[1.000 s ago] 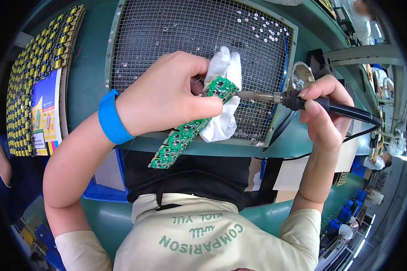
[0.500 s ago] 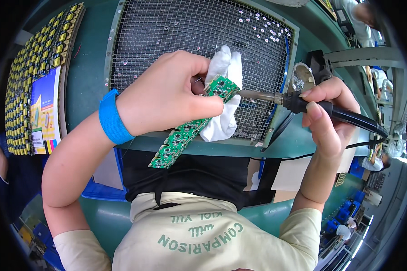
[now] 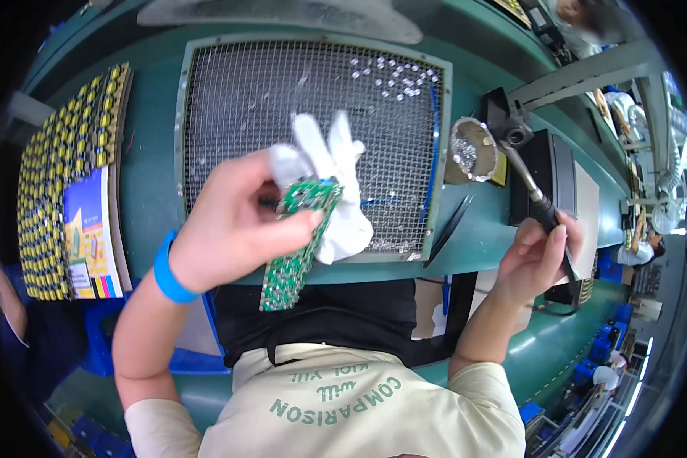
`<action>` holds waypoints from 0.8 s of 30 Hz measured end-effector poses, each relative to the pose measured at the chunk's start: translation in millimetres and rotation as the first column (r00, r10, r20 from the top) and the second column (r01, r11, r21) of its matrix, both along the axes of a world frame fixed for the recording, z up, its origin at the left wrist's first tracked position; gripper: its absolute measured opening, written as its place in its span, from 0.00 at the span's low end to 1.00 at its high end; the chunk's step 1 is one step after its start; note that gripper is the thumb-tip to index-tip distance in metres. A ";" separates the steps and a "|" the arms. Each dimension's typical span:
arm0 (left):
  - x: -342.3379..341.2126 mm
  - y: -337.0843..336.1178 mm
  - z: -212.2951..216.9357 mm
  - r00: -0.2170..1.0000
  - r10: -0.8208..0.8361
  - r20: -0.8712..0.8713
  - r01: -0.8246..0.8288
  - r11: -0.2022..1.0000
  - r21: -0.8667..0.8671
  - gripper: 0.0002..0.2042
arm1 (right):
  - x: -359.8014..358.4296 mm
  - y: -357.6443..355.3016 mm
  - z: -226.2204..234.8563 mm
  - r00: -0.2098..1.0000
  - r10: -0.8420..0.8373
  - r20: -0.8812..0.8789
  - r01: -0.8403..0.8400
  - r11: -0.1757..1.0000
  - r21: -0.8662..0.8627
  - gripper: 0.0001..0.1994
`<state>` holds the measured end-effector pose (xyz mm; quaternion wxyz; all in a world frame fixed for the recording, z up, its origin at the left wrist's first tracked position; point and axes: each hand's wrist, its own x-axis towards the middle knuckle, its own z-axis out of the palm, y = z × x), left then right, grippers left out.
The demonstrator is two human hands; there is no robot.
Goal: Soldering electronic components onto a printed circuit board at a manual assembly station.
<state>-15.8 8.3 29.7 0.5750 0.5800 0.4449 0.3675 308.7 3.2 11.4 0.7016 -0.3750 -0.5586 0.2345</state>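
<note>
My left hand (image 3: 233, 225) is closed on a green circuit board strip (image 3: 284, 278), pinched between thumb and fingers. The strip is tilted, its lower end pointing toward me. Right behind it is a white glove (image 3: 345, 233) over the wire mesh tray (image 3: 237, 91); whether my fingers also hold the glove is hidden. My right hand (image 3: 540, 250) grips a soldering iron (image 3: 543, 208) by its black handle. The iron's metal tip points up and left, beside a round cup (image 3: 492, 162) with silvery bits inside and a dark stand (image 3: 509, 114). The iron is apart from the board.
Small pale pieces (image 3: 395, 78) lie on the mesh at its far right. Black tweezers (image 3: 448, 231) rest between tray and cup. Rows of yellow-and-black components (image 3: 46, 221) and a colourful printed sheet (image 3: 90, 229) are at left. A black box (image 3: 553, 172) stands at right.
The soldering iron has left the board and swung right, its tip now up by the cup. The board has turned steeper in my left hand. The whole view has shifted.
</note>
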 end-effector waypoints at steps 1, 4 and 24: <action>-0.7 -7.3 1.8 0.998 0.034 0.058 -0.034 0.999 0.005 0.13 | 4.6 -3.8 -12.6 0.985 -0.118 -0.126 0.127 0.990 0.065 0.08; -6.9 -21.9 5.0 0.985 0.104 0.137 -0.108 0.994 0.018 0.15 | 5.1 -8.5 -39.9 0.981 -0.176 0.084 0.193 0.942 -0.275 0.09; -3.5 -54.0 -17.3 0.990 -0.102 0.101 0.037 0.862 0.506 0.17 | -87.6 -64.4 -37.2 0.976 0.215 -0.021 -0.215 0.956 -0.199 0.38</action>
